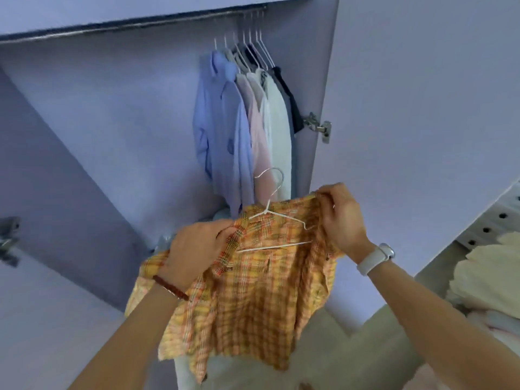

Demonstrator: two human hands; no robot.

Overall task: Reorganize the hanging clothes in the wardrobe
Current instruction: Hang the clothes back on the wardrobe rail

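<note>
Both hands, left [194, 249] and right [342, 218], gripping plaid shirt [253, 299] on hanger [277, 218]; wardrobe [112, 114] with hung shirts [242, 130].

The wardrobe interior [112, 114] is pale lilac, filling the upper left and centre of the frame; an open door panel [422, 94] stands at the right, its metal hinge [318, 126] at mid-height; a perforated white panel [501, 218] shows at the right edge; soft, even light throughout.
</note>
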